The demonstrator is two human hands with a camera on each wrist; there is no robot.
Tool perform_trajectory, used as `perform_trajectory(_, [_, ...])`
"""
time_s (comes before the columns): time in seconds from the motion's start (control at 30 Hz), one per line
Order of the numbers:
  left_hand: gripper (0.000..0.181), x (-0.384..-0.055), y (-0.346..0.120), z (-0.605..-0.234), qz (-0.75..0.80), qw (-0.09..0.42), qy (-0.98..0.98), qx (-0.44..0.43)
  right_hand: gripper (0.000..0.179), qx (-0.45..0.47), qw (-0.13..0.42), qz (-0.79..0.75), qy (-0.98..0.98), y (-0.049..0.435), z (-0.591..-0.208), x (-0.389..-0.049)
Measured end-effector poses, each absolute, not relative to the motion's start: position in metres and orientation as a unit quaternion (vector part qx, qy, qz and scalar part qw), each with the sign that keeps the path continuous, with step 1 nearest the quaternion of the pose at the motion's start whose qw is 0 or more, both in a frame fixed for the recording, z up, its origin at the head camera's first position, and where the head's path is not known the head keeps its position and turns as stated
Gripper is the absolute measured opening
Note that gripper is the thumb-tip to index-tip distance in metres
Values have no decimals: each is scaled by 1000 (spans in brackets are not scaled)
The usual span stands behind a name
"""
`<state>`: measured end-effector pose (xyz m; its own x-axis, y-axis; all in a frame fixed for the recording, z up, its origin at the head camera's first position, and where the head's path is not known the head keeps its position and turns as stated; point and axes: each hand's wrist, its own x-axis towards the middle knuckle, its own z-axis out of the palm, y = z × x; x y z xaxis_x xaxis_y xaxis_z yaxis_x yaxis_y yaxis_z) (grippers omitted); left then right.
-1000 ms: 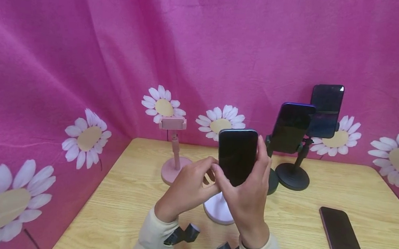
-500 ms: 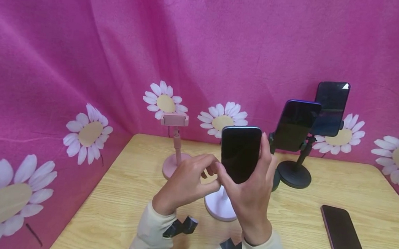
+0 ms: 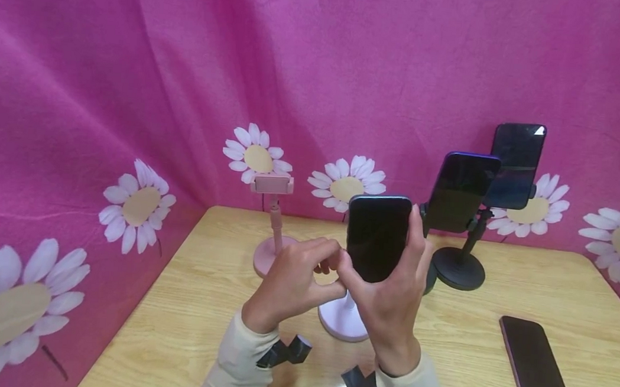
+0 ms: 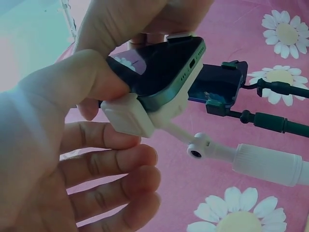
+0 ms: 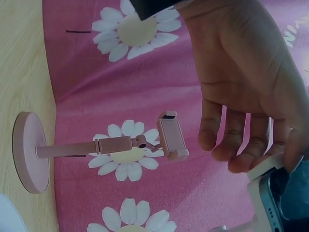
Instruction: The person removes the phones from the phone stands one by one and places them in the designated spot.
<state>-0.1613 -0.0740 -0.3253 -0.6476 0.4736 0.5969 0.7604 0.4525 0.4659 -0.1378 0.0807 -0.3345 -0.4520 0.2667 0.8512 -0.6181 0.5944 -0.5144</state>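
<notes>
A dark smartphone (image 3: 376, 239) stands upright in the clamp (image 4: 128, 116) of a white phone stand (image 3: 336, 320), screen toward me. My right hand (image 3: 393, 311) holds this phone, thumb low at its left edge and fingers along its right side. Beside the phone's lower left, my left hand (image 3: 296, 278) pinches the end of the white clamp between thumb and index finger. Its other fingers are loosely bent, as the left wrist view shows. The thumbs are close together in the head view. Behind the phone, the clamp's back is hidden there.
A pink phone stand (image 3: 272, 184) with no phone in it stands at the back left. To the right, two dark stands bear a blue-edged phone (image 3: 462, 191) and a black phone (image 3: 517, 153). Another phone (image 3: 536, 366) lies flat on the wooden table (image 3: 174, 327). A pink daisy-print cloth hangs behind.
The whole head view has shifted slightly. Both hands keep almost the same hold on the phone and clamp, and nothing has been taken up or let go.
</notes>
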Motion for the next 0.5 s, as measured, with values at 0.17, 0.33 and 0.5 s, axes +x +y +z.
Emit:
perform_trajectory(0.17, [23,-160,-75,-323,-363,196,-834,-367,96,116,512,436,-731,82,-334,-138])
perform_trajectory(0.33, [21,-159,-77,-322,-371,195,-835,-356,96,115,510,435,-733,82,-335,-137])
perform_trajectory(0.5, [19,-160,-78,-322,-372,195,-835,-355,96,118,508,436,-733,83,-335,-136])
